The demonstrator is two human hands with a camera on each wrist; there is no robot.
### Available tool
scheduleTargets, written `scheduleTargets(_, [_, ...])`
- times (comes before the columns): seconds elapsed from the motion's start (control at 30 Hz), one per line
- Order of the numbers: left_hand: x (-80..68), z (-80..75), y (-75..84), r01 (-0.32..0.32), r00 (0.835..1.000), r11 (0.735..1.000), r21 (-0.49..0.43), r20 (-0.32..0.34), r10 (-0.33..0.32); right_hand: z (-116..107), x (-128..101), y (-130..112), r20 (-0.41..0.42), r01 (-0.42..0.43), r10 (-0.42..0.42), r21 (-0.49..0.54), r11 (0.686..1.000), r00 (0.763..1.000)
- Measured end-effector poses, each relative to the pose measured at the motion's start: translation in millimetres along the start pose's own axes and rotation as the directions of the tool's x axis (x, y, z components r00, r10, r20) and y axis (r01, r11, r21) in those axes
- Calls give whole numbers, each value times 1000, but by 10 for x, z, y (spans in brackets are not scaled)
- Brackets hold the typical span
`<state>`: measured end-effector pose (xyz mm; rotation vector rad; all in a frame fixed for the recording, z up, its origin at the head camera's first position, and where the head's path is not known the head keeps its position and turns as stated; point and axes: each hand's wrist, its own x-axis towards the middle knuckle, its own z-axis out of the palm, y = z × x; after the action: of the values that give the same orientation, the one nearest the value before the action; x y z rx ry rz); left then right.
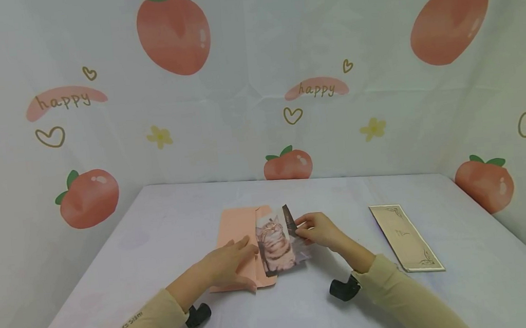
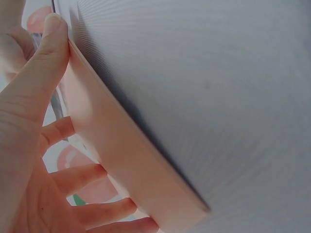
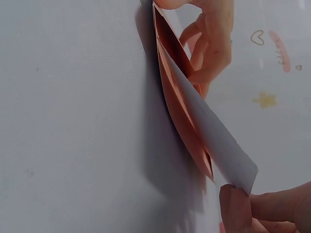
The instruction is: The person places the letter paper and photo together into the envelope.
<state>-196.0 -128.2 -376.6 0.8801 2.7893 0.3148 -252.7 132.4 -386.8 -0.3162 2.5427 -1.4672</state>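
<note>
Evidently light and bendy, the cat photo (image 1: 276, 244) was pinched at its right edge by the right hand (image 1: 320, 230), best held there, while the left hand (image 1: 228, 263) pressed flat-fingered on the pink envelope (image 1: 235, 228) mid-table.

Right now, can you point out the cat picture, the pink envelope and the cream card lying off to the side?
cat picture (image 1: 276, 243), head view, on the cat's striped chest.
pink envelope (image 1: 236, 228), head view, on its bare upper left part.
cream card (image 1: 406, 237), head view, on its plain middle.
</note>
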Motion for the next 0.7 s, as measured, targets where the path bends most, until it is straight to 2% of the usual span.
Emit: scheduleTargets(0.7, [-12, -1, 22, 53, 998, 999, -2, 23, -53, 205, 43, -101, -3, -13, 13, 50, 999, 1000])
